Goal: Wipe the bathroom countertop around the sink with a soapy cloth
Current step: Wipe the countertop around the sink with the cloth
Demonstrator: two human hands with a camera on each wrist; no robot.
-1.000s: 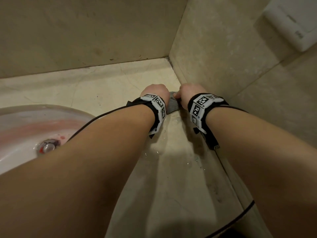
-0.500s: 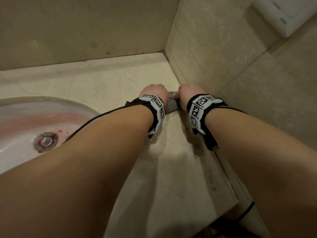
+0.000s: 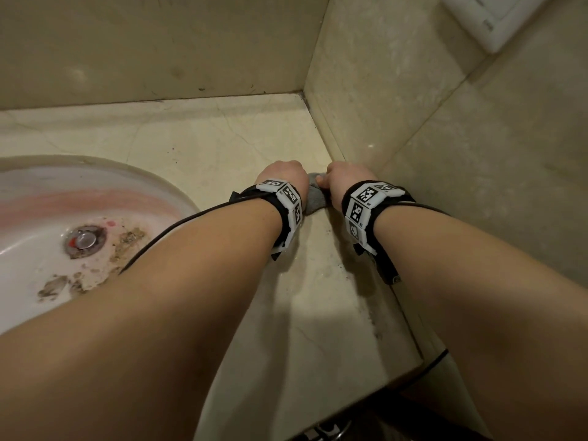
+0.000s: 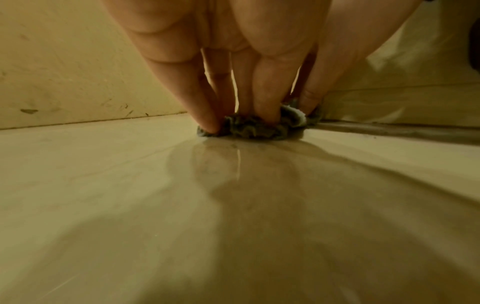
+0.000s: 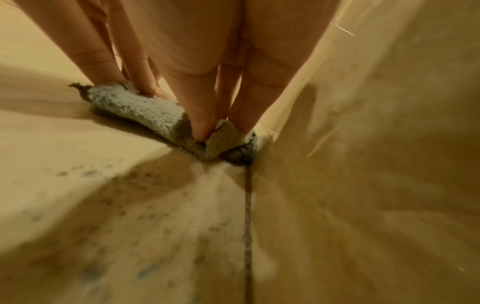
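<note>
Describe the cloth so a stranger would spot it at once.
Start at the sink and move right along the countertop to the side wall. There the left hand and right hand press a small grey fuzzy cloth, the only fabric there.

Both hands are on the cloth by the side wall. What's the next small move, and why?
Probably drag the cloth toward the front edge along the side wall. Left hand and right hand press it there, and dark specks lie on the countertop nearer the person.
</note>
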